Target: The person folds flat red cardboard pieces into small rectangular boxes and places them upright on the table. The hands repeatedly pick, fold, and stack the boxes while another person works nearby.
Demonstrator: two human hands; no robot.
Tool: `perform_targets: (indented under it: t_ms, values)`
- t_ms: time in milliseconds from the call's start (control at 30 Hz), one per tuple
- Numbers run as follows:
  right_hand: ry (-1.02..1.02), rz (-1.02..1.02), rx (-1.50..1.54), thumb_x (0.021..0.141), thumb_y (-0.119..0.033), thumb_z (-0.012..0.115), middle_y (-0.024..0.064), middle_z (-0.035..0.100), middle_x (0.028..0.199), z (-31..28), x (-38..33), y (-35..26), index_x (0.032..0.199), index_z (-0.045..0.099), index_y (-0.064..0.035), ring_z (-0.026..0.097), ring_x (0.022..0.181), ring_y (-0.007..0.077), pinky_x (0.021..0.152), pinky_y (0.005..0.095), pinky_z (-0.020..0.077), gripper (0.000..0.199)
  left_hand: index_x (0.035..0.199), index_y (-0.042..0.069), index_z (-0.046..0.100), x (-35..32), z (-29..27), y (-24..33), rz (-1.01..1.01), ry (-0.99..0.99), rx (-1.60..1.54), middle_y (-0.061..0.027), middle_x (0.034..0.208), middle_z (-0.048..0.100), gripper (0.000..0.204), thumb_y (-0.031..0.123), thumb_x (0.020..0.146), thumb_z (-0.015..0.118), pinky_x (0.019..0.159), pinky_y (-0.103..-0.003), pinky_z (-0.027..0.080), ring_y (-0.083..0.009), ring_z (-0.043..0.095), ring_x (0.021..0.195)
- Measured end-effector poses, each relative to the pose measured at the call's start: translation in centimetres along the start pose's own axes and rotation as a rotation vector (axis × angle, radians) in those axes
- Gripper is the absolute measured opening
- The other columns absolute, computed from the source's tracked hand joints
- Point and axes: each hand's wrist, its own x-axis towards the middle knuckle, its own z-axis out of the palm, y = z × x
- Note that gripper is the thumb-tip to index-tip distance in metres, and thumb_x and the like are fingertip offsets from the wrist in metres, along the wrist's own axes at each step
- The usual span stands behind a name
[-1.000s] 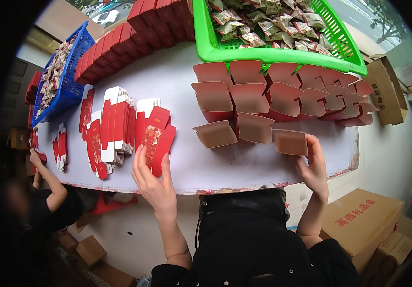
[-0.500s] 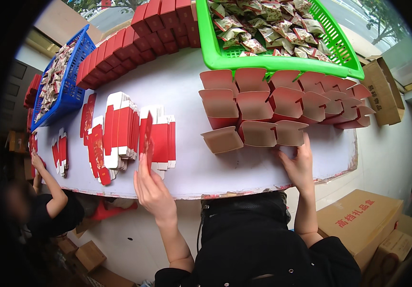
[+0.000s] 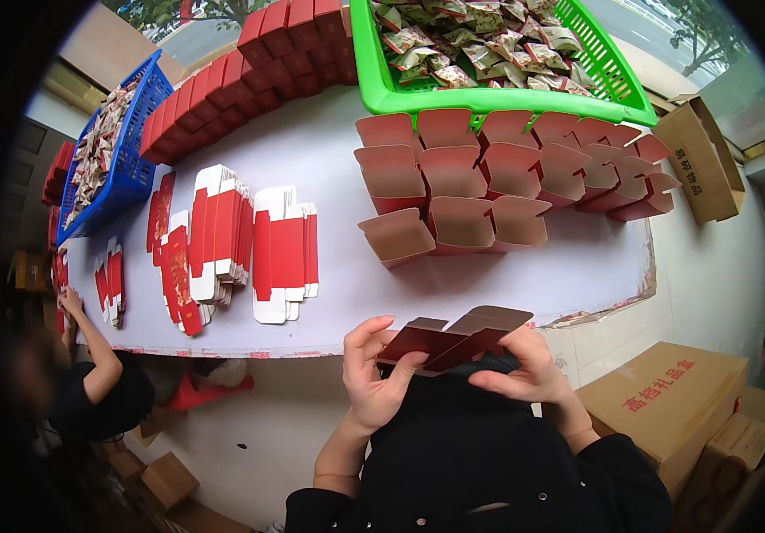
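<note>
A red carton [image 3: 453,342] is held between my hands in front of my body, just off the table's near edge, with its grey-brown inner flaps spread. My left hand [image 3: 375,377] pinches its left end, thumb on the near face. At its right end my right hand [image 3: 529,366] has its fingers behind a raised flap, the thumb apart underneath. Beyond them stand rows of open-topped red boxes [image 3: 464,222]. Flat red-and-white carton blanks [image 3: 285,253] lie left of my hands, beside a thicker stack of blanks [image 3: 220,231].
Sachets fill a green basket [image 3: 507,105] at the back and a blue basket [image 3: 138,133] at the far left. Closed red boxes [image 3: 214,98] are piled between them. A co-worker's hand [image 3: 69,302] is at the left table edge. A large cardboard box [image 3: 666,395] sits on the right.
My left hand has brought a red carton from the blanks to in front of my body. My right hand has left the nearest open box and moved in to hold the carton.
</note>
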Motion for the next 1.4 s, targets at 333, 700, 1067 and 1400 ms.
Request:
perform_targets:
  t_ms: [333,700,1067,1400]
  values:
    - [0.351,-0.135,-0.048,0.079,0.011,0.063,0.0187,0.056,0.106,1.3,-0.6,1.2,0.121,0.044,-0.0069,0.061,0.084,0.0198,0.070,0.0266,0.0508,0.050,0.107,-0.001,0.058,0.0,0.4,0.3,-0.084,-0.260,0.011,-0.0154,0.104,0.065,0.025,-0.003,0.082,0.062,0.085,-0.030,0.051,-0.0208,0.065,0.091]
    - [0.155,0.116,0.084,0.071,-0.008,0.077,0.0128,0.051,0.112,1.0,-1.1,-0.2,0.116,0.048,-0.0034,0.059,0.096,0.0238,0.078,0.0323,0.0540,0.054,0.099,0.004,0.048,0.4,1.8,-0.4,0.139,-0.458,-0.045,-0.0285,0.133,0.045,0.028,0.003,0.078,0.067,0.087,-0.033,0.047,-0.0244,0.063,0.098]
    - [0.104,0.024,-0.011,0.069,-0.002,0.076,0.0188,0.055,0.107,0.8,-0.7,0.8,0.104,0.048,-0.0029,0.064,0.087,0.0268,0.075,0.0341,0.0535,0.045,0.116,0.000,0.043,1.5,2.8,0.6,-0.133,-0.367,-0.059,-0.0157,0.124,0.052,0.051,0.011,0.076,0.074,0.095,-0.036,0.045,-0.0226,0.057,0.109]
    - [0.227,0.029,0.389,0.076,0.002,0.070,0.0155,0.055,0.112,2.6,-1.0,1.4,0.117,0.045,-0.0014,0.062,0.095,0.0228,0.079,0.0313,0.0509,0.048,0.127,0.004,0.029,1.6,4.0,-0.6,0.009,-0.058,-0.127,-0.0152,0.107,0.056,0.067,0.005,0.077,0.074,0.078,-0.031,0.051,-0.0197,0.060,0.094]
